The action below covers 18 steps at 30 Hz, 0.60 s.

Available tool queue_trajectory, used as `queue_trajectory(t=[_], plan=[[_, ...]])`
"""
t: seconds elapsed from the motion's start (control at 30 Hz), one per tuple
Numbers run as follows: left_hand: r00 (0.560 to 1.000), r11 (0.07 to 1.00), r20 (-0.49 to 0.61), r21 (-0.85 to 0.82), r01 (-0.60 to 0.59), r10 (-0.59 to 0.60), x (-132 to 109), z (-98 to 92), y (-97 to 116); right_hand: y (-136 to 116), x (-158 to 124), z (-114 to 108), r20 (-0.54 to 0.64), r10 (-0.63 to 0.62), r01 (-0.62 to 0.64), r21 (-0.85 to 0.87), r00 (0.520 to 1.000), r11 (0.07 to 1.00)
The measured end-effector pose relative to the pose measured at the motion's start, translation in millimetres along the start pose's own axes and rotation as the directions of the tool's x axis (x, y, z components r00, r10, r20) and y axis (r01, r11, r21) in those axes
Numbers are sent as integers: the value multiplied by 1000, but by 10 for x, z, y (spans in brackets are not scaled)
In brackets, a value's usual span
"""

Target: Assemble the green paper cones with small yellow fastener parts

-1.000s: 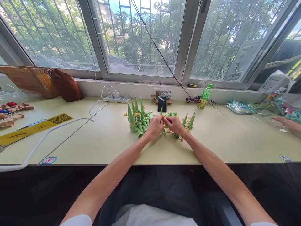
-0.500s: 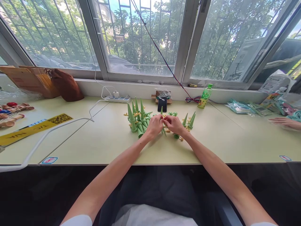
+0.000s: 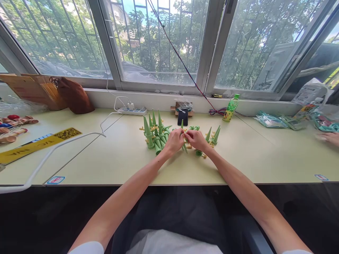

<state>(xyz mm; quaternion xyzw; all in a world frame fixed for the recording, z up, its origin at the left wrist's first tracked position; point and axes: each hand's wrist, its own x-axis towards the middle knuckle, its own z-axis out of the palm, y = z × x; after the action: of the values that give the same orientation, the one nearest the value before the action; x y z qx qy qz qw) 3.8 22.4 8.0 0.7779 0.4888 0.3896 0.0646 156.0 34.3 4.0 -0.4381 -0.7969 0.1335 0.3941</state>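
Note:
My left hand (image 3: 174, 140) is closed around a green watering spike (image 3: 184, 148), whose pointed end sticks out below the fingers. Close against it, my right hand (image 3: 196, 139) pinches at the same spot; whatever lies between its fingertips is hidden. Left of my hands, several green spikes with small yellow valves form a cluster (image 3: 149, 139), some upright and some lying down. To the right, a smaller group of spikes (image 3: 215, 135) stands beside loose yellow pieces. A green ring-shaped part (image 3: 198, 153) lies just below my right hand.
A black phone (image 3: 182, 117) leans on a small box behind my hands. Further back are a green bottle (image 3: 231, 108) and a power strip (image 3: 132, 110). A white cable (image 3: 66, 141) crosses the left side. Another person's hand (image 3: 329, 137) shows at the right edge, near plastic packets (image 3: 271, 120).
My hands hold nearly the same place, with only slight finger movement. The other person's hand at the right edge has drawn back to the right.

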Motion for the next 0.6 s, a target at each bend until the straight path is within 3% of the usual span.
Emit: queue_trajectory(t=[0.6], plan=[[999, 1000, 20, 3, 27, -27, -3, -22, 17, 9, -14, 10, 0, -13, 13, 32, 1000, 999]])
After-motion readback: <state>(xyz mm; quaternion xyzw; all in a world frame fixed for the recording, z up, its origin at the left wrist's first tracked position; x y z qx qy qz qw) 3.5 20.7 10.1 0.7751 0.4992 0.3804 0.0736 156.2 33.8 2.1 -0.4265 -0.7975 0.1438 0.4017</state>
